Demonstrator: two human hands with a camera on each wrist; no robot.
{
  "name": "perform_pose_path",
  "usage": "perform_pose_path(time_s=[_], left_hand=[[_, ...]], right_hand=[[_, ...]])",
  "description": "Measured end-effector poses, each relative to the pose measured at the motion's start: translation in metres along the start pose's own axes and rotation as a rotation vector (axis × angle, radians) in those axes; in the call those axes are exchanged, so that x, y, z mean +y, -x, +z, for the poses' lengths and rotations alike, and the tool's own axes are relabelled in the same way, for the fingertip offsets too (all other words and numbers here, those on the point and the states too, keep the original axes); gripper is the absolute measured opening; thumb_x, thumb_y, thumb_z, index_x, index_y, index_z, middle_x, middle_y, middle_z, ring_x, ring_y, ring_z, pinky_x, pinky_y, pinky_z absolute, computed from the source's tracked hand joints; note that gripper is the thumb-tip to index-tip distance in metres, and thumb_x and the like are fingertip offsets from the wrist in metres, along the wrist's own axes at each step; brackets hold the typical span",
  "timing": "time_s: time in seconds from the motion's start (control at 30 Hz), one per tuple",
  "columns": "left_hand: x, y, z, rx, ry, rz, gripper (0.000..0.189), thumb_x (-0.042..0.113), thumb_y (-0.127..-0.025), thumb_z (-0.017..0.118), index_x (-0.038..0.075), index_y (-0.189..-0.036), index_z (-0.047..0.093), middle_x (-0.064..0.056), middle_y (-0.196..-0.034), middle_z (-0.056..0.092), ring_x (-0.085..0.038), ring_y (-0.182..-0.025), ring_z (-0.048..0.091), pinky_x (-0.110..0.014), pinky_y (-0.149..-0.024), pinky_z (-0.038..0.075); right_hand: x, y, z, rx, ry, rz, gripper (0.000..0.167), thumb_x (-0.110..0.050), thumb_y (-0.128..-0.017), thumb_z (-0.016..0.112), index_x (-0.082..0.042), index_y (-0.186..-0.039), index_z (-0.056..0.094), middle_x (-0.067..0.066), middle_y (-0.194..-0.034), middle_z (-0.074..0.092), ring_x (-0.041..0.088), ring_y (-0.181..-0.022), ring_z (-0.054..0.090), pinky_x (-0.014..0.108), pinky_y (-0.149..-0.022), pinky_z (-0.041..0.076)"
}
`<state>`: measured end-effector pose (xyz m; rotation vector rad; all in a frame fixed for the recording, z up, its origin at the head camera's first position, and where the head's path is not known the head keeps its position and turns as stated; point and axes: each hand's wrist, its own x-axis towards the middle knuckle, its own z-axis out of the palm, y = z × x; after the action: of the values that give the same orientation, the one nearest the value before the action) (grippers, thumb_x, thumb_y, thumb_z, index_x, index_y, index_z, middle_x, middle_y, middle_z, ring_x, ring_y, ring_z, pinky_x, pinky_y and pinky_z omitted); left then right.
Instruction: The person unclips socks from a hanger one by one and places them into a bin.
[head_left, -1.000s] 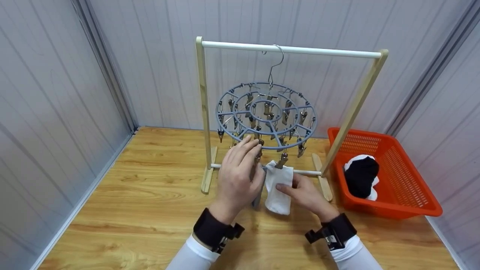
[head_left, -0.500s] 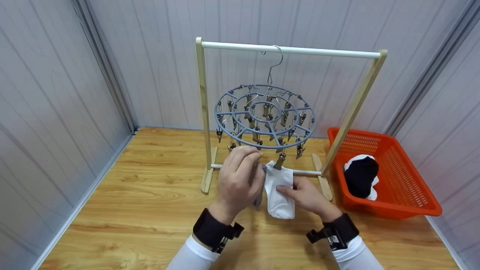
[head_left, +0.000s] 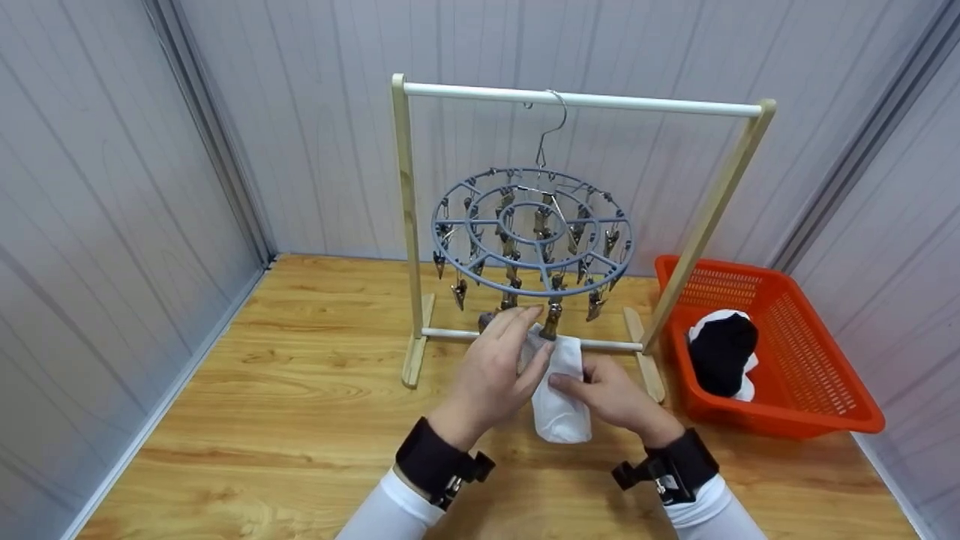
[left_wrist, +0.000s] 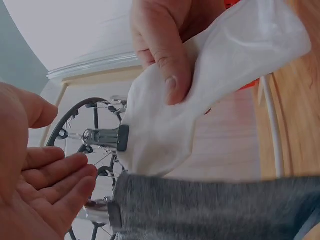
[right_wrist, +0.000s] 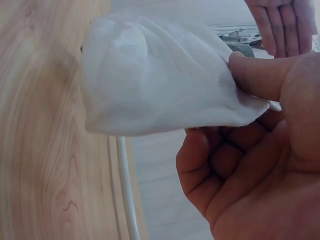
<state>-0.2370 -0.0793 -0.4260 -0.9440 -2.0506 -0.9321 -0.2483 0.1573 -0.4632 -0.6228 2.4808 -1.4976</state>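
A white sock hangs from a metal clip of the round grey drying hanger. My right hand pinches the sock at its side between thumb and fingers. Beside that clip is my left hand, its fingers loosely bent with nothing between them, as the left wrist view shows. A grey sock hangs from a neighbouring clip; in the head view my left hand hides most of it. The white sock fills much of the right wrist view, with the left fingers behind.
The hanger hooks onto the white rail of a small wooden stand. Several unused clips dangle around its rings. A red basket at right holds a black sock and white ones. Wood-grain table lies underneath.
My left hand has shifted right and slightly down, to the white sock's clip, and its fingers have spread a little. The right hand keeps its pinch. The hanger has turned slightly.
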Motion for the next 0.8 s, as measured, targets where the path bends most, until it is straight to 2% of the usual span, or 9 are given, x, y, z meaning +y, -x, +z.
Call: perform_pose_path(time_s=[0.13,0.27,0.37,0.5,0.63,0.8], left_hand=[[0.001,0.001,0.002,-0.058,0.045,-0.072,0.055,0.020,-0.110,0.070,-0.014,-0.150,0.056,-0.028,-0.147,0.066,-0.038,-0.140,0.063,-0.044,-0.122,0.049],[0.003,0.001,0.002,-0.129,0.103,-0.195,0.060,0.027,-0.113,0.065,-0.012,-0.157,0.050,-0.030,-0.154,0.060,-0.039,-0.146,0.059,-0.047,-0.125,0.046],[0.002,0.001,0.002,-0.154,0.173,-0.272,0.060,0.029,-0.115,0.063,-0.009,-0.159,0.050,-0.028,-0.157,0.059,-0.038,-0.147,0.057,-0.048,-0.126,0.045],[0.001,0.001,0.004,-0.154,0.268,-0.328,0.058,0.029,-0.116,0.062,-0.007,-0.160,0.050,-0.026,-0.160,0.057,-0.037,-0.149,0.056,-0.047,-0.126,0.044],[-0.001,0.001,0.005,-0.133,0.375,-0.377,0.055,0.024,-0.116,0.062,-0.007,-0.159,0.050,-0.025,-0.157,0.060,-0.034,-0.146,0.060,-0.042,-0.123,0.048],[-0.003,-0.001,0.006,-0.086,0.538,-0.458,0.050,0.018,-0.114,0.065,-0.009,-0.155,0.054,-0.019,-0.138,0.071,-0.031,-0.129,0.069,-0.037,-0.111,0.058]], right_hand=[[-0.004,0.001,0.001,-0.004,0.010,-0.011,0.027,-0.021,-0.111,0.071,0.004,-0.113,0.078,0.013,-0.101,0.082,0.021,-0.085,0.078,0.029,-0.072,0.064],[-0.007,0.004,0.003,-0.013,0.021,-0.009,0.027,-0.022,-0.111,0.071,0.004,-0.113,0.079,0.012,-0.099,0.082,0.018,-0.084,0.077,0.028,-0.071,0.063],[-0.009,0.004,0.004,-0.026,0.017,-0.012,0.026,-0.022,-0.111,0.072,0.003,-0.113,0.079,0.011,-0.099,0.081,0.018,-0.084,0.077,0.029,-0.071,0.064],[-0.011,0.004,0.006,-0.038,0.002,-0.028,0.025,-0.021,-0.111,0.071,0.003,-0.114,0.079,0.012,-0.101,0.082,0.020,-0.087,0.078,0.030,-0.073,0.065],[-0.012,0.005,0.007,-0.040,0.003,-0.038,0.026,-0.020,-0.111,0.070,0.004,-0.114,0.078,0.013,-0.102,0.082,0.021,-0.087,0.079,0.031,-0.073,0.066],[-0.013,0.005,0.008,-0.032,0.015,-0.025,0.026,-0.022,-0.111,0.072,0.003,-0.113,0.079,0.012,-0.102,0.082,0.021,-0.088,0.078,0.030,-0.073,0.065]])
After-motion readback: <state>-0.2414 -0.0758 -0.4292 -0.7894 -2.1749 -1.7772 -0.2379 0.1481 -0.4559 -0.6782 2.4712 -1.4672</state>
